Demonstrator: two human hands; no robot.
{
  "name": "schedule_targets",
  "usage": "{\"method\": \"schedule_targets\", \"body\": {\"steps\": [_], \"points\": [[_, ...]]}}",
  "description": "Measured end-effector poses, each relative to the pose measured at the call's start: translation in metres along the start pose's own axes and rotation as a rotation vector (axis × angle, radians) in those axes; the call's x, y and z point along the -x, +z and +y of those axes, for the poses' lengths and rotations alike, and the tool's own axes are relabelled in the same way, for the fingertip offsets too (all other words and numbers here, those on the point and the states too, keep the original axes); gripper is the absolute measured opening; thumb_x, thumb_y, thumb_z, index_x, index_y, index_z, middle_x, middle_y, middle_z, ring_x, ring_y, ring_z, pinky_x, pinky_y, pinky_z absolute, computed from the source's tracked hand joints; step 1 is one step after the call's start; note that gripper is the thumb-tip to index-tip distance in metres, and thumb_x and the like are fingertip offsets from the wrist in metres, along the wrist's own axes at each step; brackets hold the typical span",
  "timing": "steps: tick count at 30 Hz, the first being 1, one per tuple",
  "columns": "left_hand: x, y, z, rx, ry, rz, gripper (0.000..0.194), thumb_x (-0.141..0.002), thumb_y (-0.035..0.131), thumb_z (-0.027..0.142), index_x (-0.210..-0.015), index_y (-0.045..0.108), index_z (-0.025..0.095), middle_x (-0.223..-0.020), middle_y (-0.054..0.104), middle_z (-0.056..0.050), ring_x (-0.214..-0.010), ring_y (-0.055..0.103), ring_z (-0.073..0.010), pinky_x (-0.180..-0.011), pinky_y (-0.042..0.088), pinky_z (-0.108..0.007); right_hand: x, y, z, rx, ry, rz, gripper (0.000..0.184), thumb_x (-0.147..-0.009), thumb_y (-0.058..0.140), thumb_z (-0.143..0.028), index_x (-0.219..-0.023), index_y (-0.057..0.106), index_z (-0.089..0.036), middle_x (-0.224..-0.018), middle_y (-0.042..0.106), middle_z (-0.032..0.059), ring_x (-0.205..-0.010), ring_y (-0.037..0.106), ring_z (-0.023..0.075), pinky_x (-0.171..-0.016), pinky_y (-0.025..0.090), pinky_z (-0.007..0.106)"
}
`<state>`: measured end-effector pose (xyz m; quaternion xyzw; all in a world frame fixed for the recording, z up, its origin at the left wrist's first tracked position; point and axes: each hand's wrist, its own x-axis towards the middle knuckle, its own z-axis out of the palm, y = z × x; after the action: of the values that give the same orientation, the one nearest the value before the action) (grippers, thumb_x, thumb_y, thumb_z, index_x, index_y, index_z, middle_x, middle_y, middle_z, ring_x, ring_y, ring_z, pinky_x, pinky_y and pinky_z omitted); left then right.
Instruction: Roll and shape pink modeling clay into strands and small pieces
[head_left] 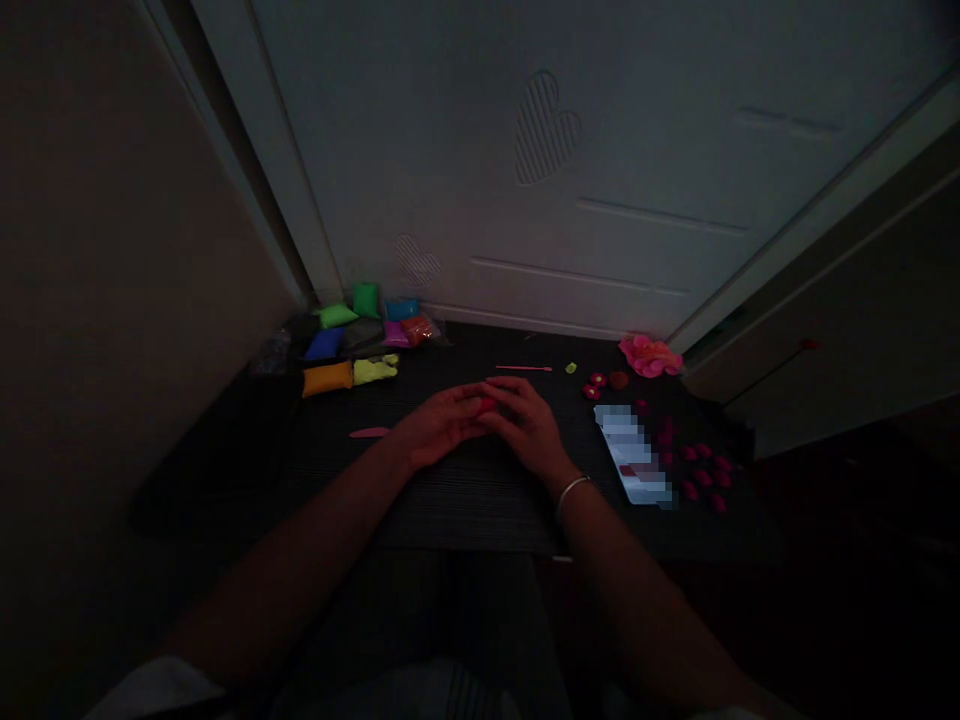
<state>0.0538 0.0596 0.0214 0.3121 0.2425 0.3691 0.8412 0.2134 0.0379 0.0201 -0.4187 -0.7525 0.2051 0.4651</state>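
Observation:
Over the dark table, my two hands meet around a small lump of red modelling clay [486, 405]. My left hand [441, 425] is turned palm up, its fingers curled under and against the lump. From the right, the thumb and fingers of my right hand [531, 428] close on the same lump, hiding part of it. A bracelet circles my right wrist. A pink plastic clay knife [369, 433] lies left of my left hand, its end partly behind my forearm. Beyond the hands is a thin pink modelling stick [523, 368].
Colourful clay packets, including an orange one [328, 379], lie at the back left. To the right are a lit phone [628, 455], several dark pink pieces [703, 470], small red-and-white pieces [593, 388], a brownish-red lump [618, 380] and a pink flower-like shape [651, 355]. A white door [450, 150] stands behind.

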Motion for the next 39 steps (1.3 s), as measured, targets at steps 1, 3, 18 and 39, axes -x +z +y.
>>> {"method": "schedule_targets", "body": {"steps": [1, 3, 18, 39], "points": [[0.0, 0.0, 0.0, 0.001, 0.001, 0.005, 0.027, -0.067, 0.067, 0.009, -0.093, 0.063, 0.015, -0.083, 0.065, -0.003, -0.075, 0.061, -0.0101, -0.079, 0.047, -0.025, 0.0, 0.0, 0.001, 0.021, -0.014, -0.014, 0.035, -0.075, 0.063, -0.028, -0.109, 0.059, -0.033, -0.11, 0.056, 0.0033, -0.103, 0.052, 0.0185, -0.087, 0.044, 0.036], [0.0, 0.0, -0.001, -0.002, -0.002, 0.013, 0.028, -0.065, 0.068, 0.008, -0.093, 0.063, 0.014, -0.083, 0.065, -0.003, -0.075, 0.061, -0.0103, -0.078, 0.047, -0.024, 0.001, 0.001, 0.002, 0.065, -0.036, -0.029, 0.033, -0.075, 0.063, -0.028, -0.107, 0.06, -0.033, -0.106, 0.058, 0.0029, -0.099, 0.053, 0.0187, -0.086, 0.044, 0.037], [-0.008, 0.004, -0.003, -0.271, 0.263, 0.46, 0.019, -0.076, 0.059, 0.02, -0.093, 0.055, 0.014, -0.084, 0.065, -0.008, -0.076, 0.063, -0.0156, -0.07, 0.051, -0.032, -0.004, 0.002, 0.008, -0.453, 0.438, 0.188, 0.033, -0.077, 0.054, -0.038, -0.103, 0.056, -0.019, -0.076, 0.06, 0.0, -0.062, 0.058, 0.0107, -0.054, 0.047, 0.024], [-0.013, -0.002, -0.011, -0.396, 0.322, 0.446, 0.017, -0.076, 0.054, 0.015, -0.093, 0.053, 0.013, -0.08, 0.065, -0.007, -0.074, 0.062, -0.0144, -0.067, 0.051, -0.029, -0.004, 0.002, 0.012, -0.64, 0.682, 0.207, 0.024, -0.054, 0.073, -0.026, -0.076, 0.065, -0.017, -0.071, 0.065, -0.0014, -0.064, 0.056, 0.0102, -0.062, 0.042, 0.024]]}}
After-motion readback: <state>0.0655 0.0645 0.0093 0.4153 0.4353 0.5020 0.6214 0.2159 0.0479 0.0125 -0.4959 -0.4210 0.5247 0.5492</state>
